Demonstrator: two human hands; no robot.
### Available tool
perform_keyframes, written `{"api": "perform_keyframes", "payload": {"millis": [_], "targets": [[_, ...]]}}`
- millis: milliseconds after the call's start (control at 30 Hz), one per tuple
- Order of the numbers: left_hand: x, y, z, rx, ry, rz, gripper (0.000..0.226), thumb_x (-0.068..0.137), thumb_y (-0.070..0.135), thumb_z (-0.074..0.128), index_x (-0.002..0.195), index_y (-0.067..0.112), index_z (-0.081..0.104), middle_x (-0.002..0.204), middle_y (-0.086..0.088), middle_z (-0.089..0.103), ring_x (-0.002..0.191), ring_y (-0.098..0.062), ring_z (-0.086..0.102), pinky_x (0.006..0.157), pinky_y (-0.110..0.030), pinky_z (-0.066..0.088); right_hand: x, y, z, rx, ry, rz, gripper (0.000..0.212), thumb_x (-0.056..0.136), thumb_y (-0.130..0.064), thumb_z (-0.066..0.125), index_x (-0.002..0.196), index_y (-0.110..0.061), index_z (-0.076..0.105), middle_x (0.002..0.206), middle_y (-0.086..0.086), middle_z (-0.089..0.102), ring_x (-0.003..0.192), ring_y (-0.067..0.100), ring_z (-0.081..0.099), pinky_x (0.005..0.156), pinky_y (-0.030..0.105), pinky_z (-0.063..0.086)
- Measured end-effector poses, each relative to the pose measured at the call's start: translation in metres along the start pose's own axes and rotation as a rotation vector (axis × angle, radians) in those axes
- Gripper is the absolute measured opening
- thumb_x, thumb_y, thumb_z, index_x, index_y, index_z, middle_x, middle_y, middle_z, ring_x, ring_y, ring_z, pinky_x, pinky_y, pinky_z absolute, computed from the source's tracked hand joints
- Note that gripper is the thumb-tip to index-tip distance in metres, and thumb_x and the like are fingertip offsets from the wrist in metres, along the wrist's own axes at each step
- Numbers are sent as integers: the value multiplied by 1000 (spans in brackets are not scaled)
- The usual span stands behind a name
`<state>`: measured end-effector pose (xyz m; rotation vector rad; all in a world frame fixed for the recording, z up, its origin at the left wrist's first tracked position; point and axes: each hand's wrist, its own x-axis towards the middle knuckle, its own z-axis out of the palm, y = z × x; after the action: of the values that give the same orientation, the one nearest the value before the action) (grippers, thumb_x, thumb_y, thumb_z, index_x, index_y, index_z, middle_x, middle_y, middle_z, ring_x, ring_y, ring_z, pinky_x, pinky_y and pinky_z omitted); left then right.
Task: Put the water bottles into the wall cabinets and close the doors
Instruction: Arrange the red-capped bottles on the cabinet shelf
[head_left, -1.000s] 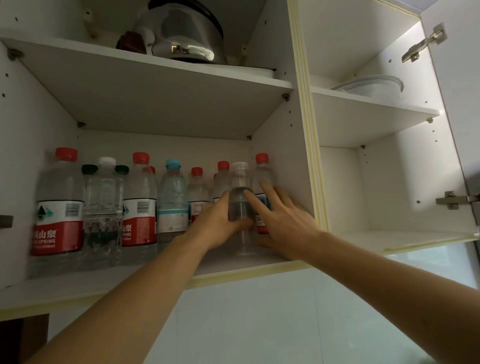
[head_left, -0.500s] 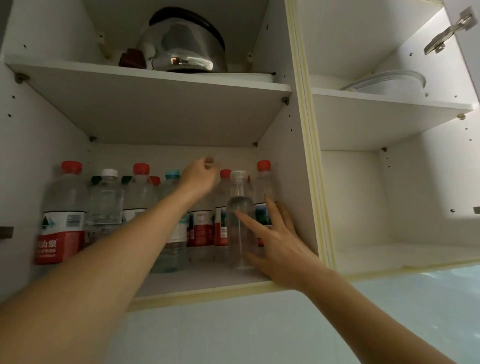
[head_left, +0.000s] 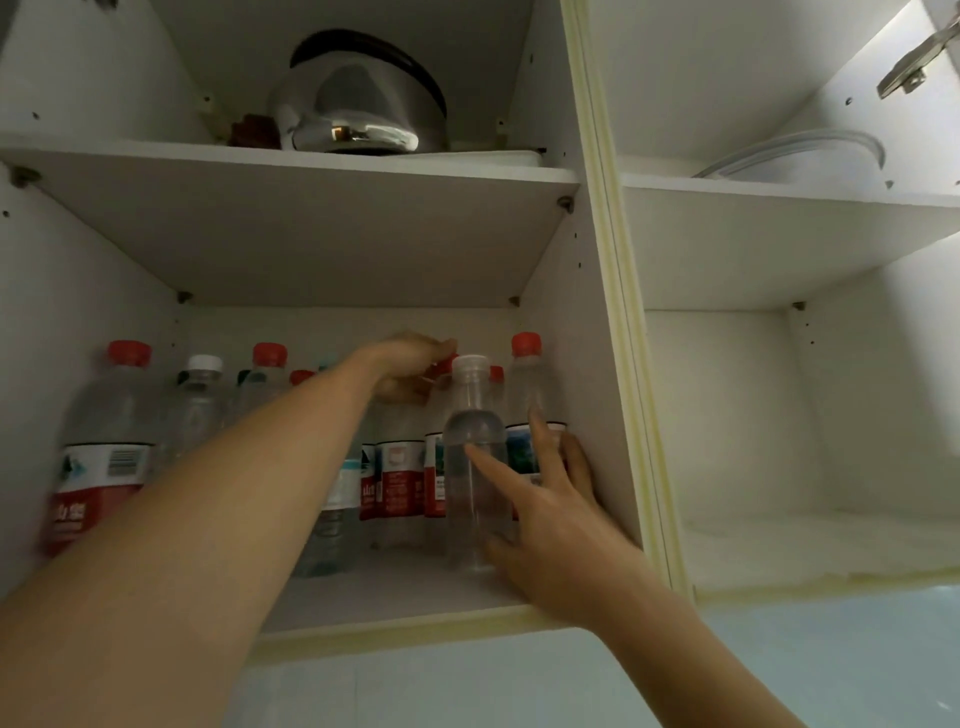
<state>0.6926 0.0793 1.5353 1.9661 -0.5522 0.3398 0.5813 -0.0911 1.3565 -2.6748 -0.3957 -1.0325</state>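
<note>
**Clear plastic bottles packed on the lower left shelf**

Head view: a row of water bottles (head_left: 260, 447) stands upright on the lower shelf (head_left: 395, 597) of the left wall cabinet, most with red caps and red-and-white labels, crowded shoulder to shoulder from the left wall to the right partition. At the front right stands an unlabelled clear bottle (head_left: 474, 467) with a pale cap. The right hand (head_left: 545, 514) is spread against it, forefinger straight on its shoulder, the other fingers reaching past to the labelled bottle (head_left: 530, 415) just beside the partition; nothing is clasped. The left hand (head_left: 410, 371) is up among the caps at the back, fingers curled over a red cap (head_left: 441, 364), apparently pinching it, though blur hides the exact contact.

The right cabinet's lower compartment holds no bottles in view; a hinge (head_left: 914, 62) shows its door is open. A steel pot (head_left: 358, 98) sits on the upper left shelf.

As a judgement: these bottles look thin-walled and smooth, fairly heavy if full, and tall enough to tip and topple neighbours. The firm places to hold are the neck under the cap or the labelled waist; pushing low on the body should slide one without rocking it.
</note>
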Motion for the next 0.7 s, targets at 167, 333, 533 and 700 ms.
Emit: {"api": "perform_keyframes", "payload": {"millis": [167,333,533,700], "targets": [[0,-8,-2,-219,-17,-30,31,104,31,54,122,10,66,108,-9,69,85,-19,65,69,-33,52,-2,-2,-2,-4,-3,2,88,98,-49,55,137,-74,-20,152,-21,-46,148,31,-34,122,62,9],[-7,-5,-19,-170,34,16,25,104,22,55,121,7,65,106,-10,73,85,-18,73,66,-31,59,-3,-5,-4,-38,4,-1,91,98,-49,56,114,-87,-26,150,-21,-49,147,29,-36,121,62,6],[-22,5,-33,272,70,179,20,104,29,55,111,14,66,101,-5,70,87,-18,68,61,-27,52,-2,-5,-3,-31,15,4,92,97,-48,58,127,-82,-22,152,-24,-44,148,29,-34,122,60,9],[-31,11,-31,459,144,278,25,103,30,57,88,15,69,78,-2,67,59,-9,61,37,-15,42,-1,-3,-1,-23,13,12,89,98,-48,57,136,-74,-19,153,-23,-44,149,31,-33,122,59,10]]}}
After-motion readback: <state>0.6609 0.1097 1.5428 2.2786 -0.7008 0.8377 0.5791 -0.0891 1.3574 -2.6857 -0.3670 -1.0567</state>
